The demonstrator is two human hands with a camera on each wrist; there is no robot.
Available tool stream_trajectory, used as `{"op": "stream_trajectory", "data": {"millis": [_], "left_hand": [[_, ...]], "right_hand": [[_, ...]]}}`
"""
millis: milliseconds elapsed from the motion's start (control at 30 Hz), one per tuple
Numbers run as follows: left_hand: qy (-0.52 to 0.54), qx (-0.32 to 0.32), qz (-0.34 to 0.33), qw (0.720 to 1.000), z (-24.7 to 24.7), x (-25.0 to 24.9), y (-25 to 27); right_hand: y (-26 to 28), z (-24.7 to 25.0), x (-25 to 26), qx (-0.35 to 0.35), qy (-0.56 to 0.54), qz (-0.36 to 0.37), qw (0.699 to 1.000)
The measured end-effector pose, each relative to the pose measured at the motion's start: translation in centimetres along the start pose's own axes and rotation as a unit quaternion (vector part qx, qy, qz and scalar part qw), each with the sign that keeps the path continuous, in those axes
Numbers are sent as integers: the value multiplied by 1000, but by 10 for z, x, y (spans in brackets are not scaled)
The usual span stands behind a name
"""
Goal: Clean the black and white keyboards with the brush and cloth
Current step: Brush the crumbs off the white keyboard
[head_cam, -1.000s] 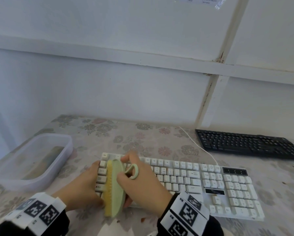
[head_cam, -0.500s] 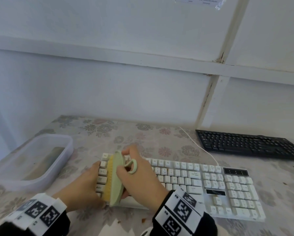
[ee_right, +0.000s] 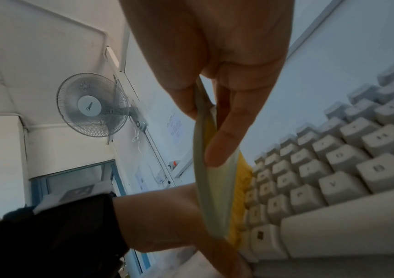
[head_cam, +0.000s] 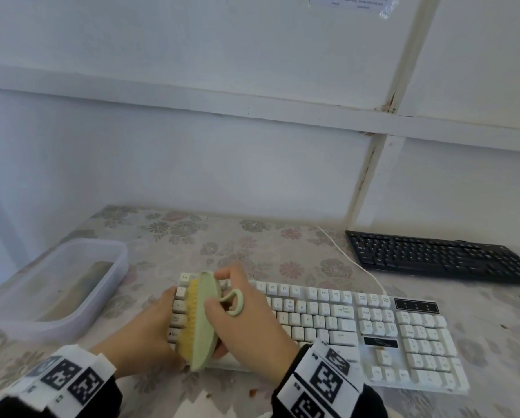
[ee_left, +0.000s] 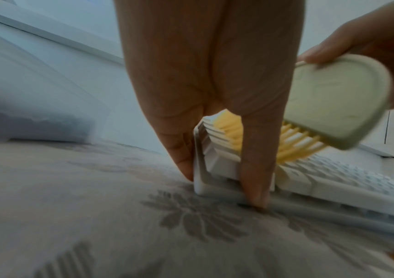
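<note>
My right hand [head_cam: 246,324] pinches the green brush [head_cam: 203,319] by its back, yellow bristles on the left-end keys of the white keyboard [head_cam: 337,324]; my left hand [head_cam: 144,330], fingers straight, braces that keyboard's near left corner against the flowered table [head_cam: 252,245]; the black keyboard [head_cam: 439,257] lies far right; a plastic tub [head_cam: 102,285] sits left.

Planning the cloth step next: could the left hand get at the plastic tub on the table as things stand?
Probably yes. The plastic tub stands open-topped beside the left hand, with only bare tablecloth between. But that hand presses on the white keyboard at its end, and would have to let go.
</note>
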State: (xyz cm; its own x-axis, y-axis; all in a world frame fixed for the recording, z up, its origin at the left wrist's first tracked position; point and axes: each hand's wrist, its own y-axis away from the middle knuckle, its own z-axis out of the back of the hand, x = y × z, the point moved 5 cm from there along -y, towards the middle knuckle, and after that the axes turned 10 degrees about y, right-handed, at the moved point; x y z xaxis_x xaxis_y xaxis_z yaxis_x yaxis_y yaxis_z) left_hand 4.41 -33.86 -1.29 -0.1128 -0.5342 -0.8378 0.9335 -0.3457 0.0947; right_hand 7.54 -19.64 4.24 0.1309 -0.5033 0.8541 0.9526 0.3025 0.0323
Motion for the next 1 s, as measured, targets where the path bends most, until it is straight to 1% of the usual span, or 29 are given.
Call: {"op": "stream_trajectory", "data": {"millis": [67,133,200,267,333,367,433,533,667,800,867,933,1000], "left_hand": [[22,7,-1,1000,-1,-1,1],[29,11,8,999,-1,-1,1],[27,9,15,999,-1,2,0],[11,8,18,1000,0,6,-1],[1,6,16,1000,1,9,-1],[0,7,15,1000,0,10,-1],[-2,7,12,1000,0,10,-2],[-1,7,12,1000,0,10,-2],[-5,7,17,1000,0,9,-2],[-13,6,19,1000,1,9,-3],[-19,5,19,1000,1,9,-3],[-20,3,18,1000,1,10,-2],[-27,1,20,999,1,11,-2]], "right_hand": [[3,3,2,56,10,-9,998],[7,10,4,96,31,-14,995],[13,22,11,100,81,1,992],[18,37,19,68,104,12,992],[19,54,26,8,112,35,993],[18,62,29,-22,127,54,990],[15,71,34,-57,152,74,984],[9,67,27,-113,144,55,982],[9,55,16,-197,168,50,965],[10,45,14,-209,244,59,945],[10,42,11,-202,274,42,939],[13,39,10,-199,262,32,944],[14,38,10,-208,212,45,954]]}}
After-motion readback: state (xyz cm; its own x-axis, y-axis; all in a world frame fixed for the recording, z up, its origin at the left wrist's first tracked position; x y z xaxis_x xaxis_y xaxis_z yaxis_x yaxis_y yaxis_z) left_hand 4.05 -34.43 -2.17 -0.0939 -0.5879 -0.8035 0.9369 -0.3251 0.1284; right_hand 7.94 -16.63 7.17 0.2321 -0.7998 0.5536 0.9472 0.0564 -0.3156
